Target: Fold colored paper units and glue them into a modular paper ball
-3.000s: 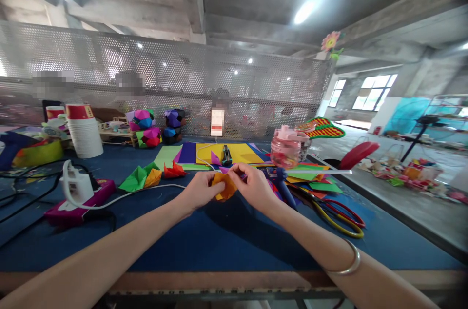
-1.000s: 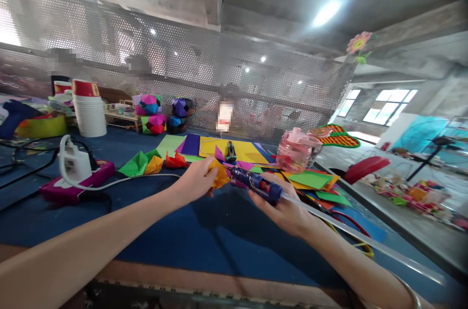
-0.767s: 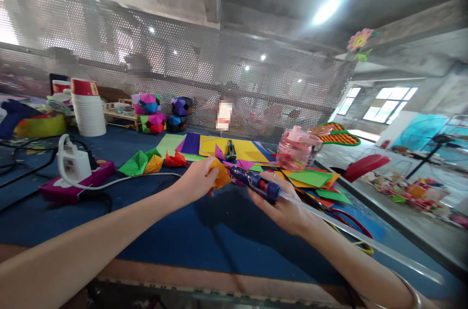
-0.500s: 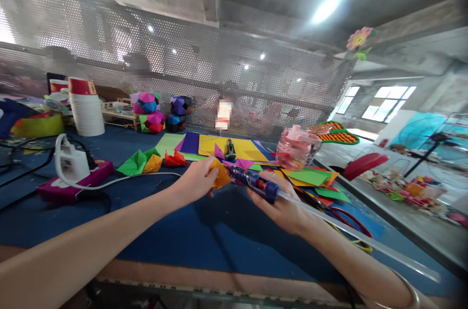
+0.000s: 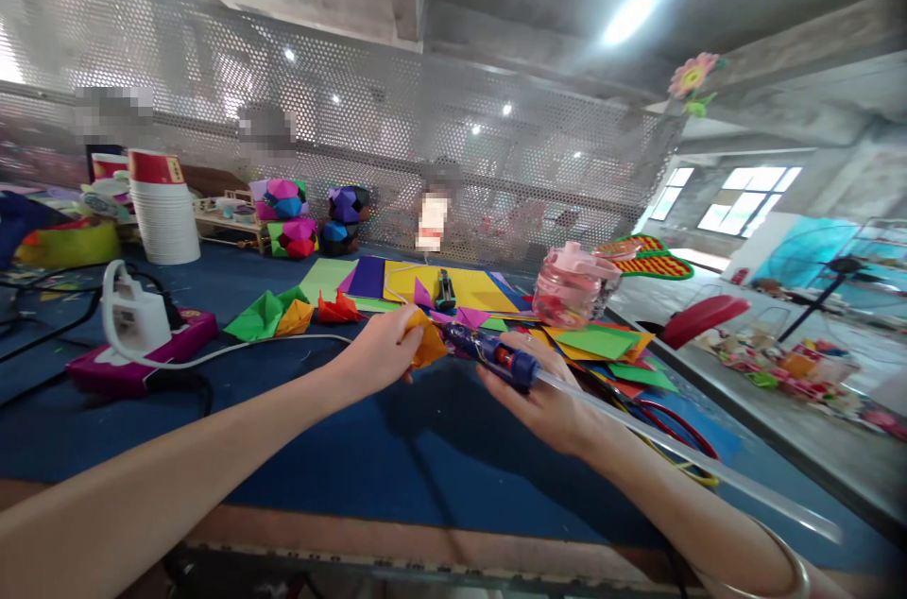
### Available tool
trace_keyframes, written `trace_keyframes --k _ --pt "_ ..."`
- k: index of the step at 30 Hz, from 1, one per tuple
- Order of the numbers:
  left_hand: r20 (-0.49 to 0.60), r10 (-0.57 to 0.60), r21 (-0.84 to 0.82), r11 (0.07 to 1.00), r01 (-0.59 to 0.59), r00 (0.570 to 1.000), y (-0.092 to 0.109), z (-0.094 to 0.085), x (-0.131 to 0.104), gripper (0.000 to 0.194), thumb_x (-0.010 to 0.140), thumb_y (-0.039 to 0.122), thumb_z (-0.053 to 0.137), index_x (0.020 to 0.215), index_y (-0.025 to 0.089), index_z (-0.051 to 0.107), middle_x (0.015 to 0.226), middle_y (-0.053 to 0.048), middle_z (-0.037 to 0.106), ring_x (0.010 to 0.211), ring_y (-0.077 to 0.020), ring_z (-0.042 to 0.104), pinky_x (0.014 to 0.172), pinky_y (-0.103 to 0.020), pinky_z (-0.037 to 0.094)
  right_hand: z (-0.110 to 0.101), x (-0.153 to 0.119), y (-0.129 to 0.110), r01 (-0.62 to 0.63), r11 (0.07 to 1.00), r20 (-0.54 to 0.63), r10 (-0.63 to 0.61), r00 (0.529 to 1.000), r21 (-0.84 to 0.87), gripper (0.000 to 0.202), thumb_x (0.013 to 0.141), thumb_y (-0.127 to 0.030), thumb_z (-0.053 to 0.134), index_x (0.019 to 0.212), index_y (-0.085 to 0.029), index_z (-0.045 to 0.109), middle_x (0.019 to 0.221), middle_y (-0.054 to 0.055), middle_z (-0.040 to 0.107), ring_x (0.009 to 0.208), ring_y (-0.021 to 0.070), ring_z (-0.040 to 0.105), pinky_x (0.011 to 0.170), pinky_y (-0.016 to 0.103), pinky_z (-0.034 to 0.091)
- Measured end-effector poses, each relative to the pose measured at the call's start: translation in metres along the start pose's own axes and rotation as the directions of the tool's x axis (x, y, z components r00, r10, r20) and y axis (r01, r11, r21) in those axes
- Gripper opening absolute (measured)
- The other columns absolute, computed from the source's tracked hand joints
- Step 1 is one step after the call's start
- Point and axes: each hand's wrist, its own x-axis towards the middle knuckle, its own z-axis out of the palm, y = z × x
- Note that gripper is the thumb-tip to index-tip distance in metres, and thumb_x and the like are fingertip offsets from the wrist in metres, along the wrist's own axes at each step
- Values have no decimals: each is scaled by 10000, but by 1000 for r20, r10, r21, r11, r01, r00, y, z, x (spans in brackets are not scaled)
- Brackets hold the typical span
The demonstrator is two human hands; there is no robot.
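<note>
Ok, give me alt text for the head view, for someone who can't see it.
A left hand holds folded orange paper while the right hand aims a blue glue gun toward it. On the blue table lie coloured paper sheets, with a pink bottle to the right and paper cups to the left.

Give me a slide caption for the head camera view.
The left hand holds a folded orange paper piece while the right hand points a blue glue gun toward it.
</note>
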Motion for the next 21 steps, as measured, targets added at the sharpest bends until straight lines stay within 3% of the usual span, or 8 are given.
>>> trace_keyframes --k 13,21 --pt "-4 24 -2 1000 -24 1000 -3 -1 1 147 895 294 403 860 194 504 739 -17 609 577 -152 652 401 -197 442 0 0 3 20 999 17 -20 1000 -29 127 908 -311 548 868 -194 577 842 64 672 740 196 624 677 310 478" --pt "-17 2 2 1000 -2 1000 -2 -2 1 133 899 275 384 837 196 470 696 5 581 495 -140 633 401 -211 441 -1 -2 3 11 999 36 -10 999 -32 138 902 -319 553 886 -186 588 868 78 681 773 211 641 690 315 483"
